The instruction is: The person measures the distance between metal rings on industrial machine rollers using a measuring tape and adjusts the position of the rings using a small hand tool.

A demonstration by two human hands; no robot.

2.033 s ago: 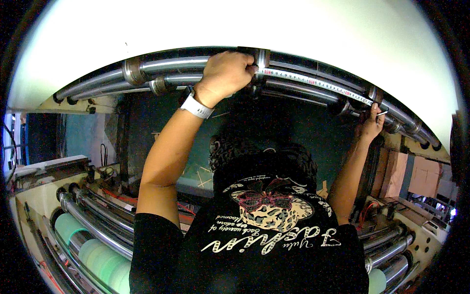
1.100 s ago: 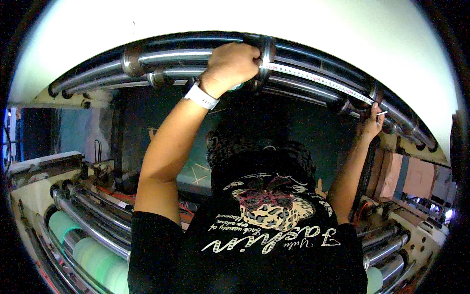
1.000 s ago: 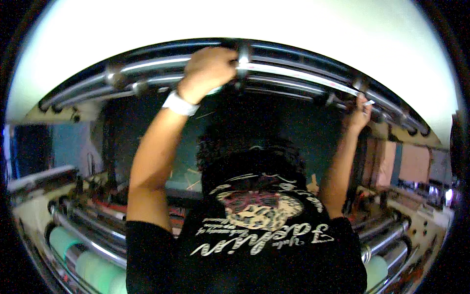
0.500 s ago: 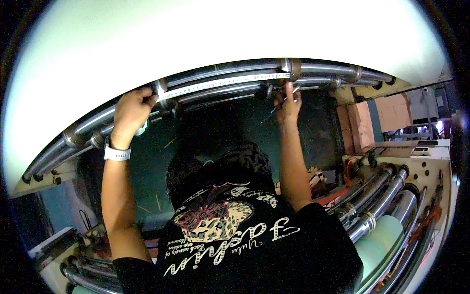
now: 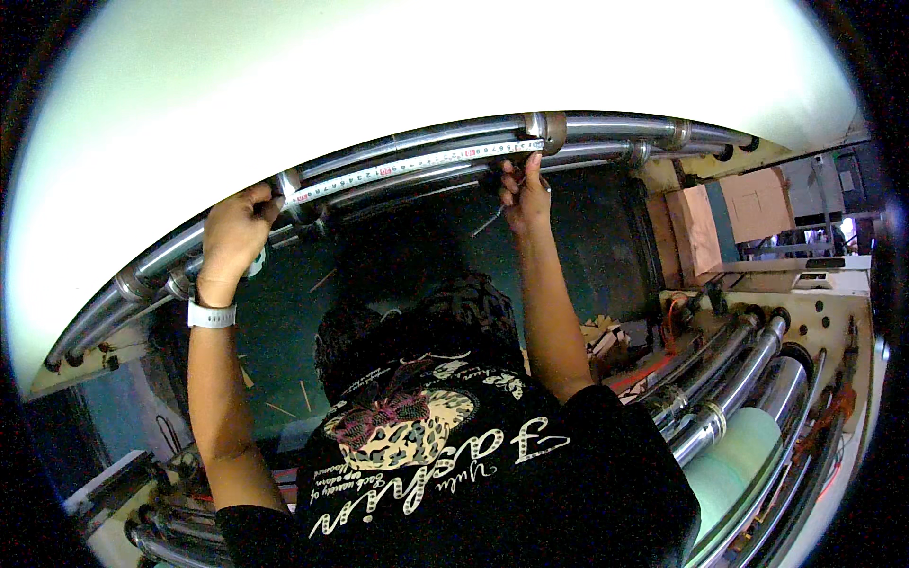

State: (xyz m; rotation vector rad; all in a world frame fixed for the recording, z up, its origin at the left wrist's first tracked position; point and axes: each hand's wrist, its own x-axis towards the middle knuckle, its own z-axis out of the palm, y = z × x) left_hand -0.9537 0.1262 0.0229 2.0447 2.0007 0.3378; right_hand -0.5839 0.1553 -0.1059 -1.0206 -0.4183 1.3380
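Observation:
A white tape measure blade (image 5: pixel 417 163) stretches along the metal rods, between collars. My left hand (image 5: pixel 235 230), with a white watch (image 5: pixel 210 314) on its wrist, is closed around the tape measure; part of its pale green case (image 5: pixel 257 262) shows below the palm. My right hand (image 5: pixel 526 196) pinches the blade's far end against a brown collar (image 5: pixel 554 133) on the upper rod. From under its fingers sticks a thin metal tool (image 5: pixel 488 223), whose kind I cannot make out. Another collar (image 5: pixel 287 183) sits beside my left fingertips.
A large white panel (image 5: pixel 445 57) overhangs the rods (image 5: pixel 606 128). Below lies a dark floor with scraps (image 5: pixel 604 341). At the right stand more steel rollers (image 5: pixel 720 417), a pale green roll (image 5: pixel 734 454) and cardboard boxes (image 5: pixel 757 208).
Both hands and the stretched tape appear shifted slightly left, along with the collars. The thin tool under my right hand now points down and left more plainly.

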